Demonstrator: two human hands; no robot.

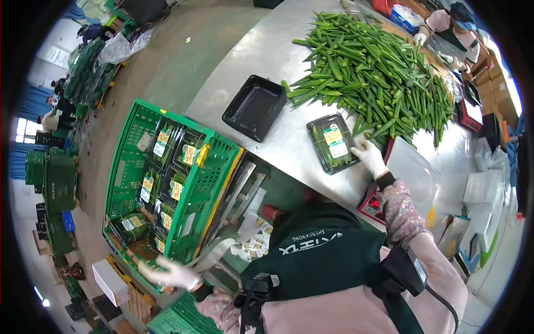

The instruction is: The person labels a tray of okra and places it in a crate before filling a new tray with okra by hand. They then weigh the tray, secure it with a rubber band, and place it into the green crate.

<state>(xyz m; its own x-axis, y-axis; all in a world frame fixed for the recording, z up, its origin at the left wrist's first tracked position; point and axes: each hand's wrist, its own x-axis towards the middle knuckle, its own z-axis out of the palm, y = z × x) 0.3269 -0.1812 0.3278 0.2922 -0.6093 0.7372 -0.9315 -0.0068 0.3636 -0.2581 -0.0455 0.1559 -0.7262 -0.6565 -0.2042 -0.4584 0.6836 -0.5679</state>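
My right hand (370, 158), in a white glove, grips the right edge of a labelled tray of okra (334, 143) on the metal table (236, 69). The tray is black with a clear wrap or lid and two stickers. My left hand (168, 273), also gloved and slightly blurred, is beside the near end of a green crate (189, 214); its fingers are stretched out and hold nothing. Inside the crate sit several packed okra trays with similar labels. An unfilled black tray (255, 108) lies on the table left of a large pile of okra (370, 75).
A red scale (371, 205) stands by my right forearm, partly hidden. Across the table is a co-worker (453, 36) in gloves. Below the crate are a white box (109, 282) and another green crate (186, 316). Loose labels (256, 245) lie beside my apron.
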